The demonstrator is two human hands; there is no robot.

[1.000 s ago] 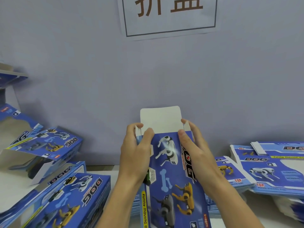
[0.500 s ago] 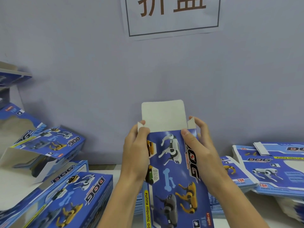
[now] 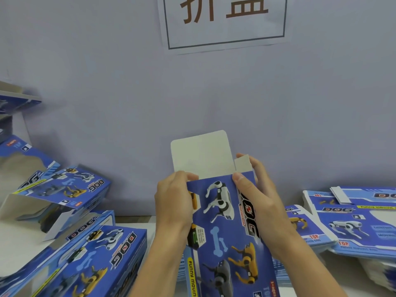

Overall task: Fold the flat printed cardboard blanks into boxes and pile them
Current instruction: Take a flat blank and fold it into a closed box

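Box in hand: blue printed carton held upright at centre, printed face toward the camera, its lower end cut off by the bottom edge
Top flap: plain white flap stands up above the box mouth; its lower left corner is hidden behind the left fingers
Side flap: small white tab rises at the right of the mouth, partly covered by the right fingers
Left hand: left hand grips the box's left edge near the top, fingers curled over the rim; the fingertips go out of sight behind the cardboard
Right hand: right hand grips the right edge, thumb pressed on the printed face, fingers wrapped behind the tab
Box interior: cannot tell how far it is opened; the far walls are hidden
Folded boxes: pile of boxes at the left, tilted and overlapping, several cut off by the frame; one shows a white inside
Flat blanks: stack of blanks at the right, its lower layers blurred
Wall sign: paper sign on the wall, its top cropped
Table: pale strip showing between the piles
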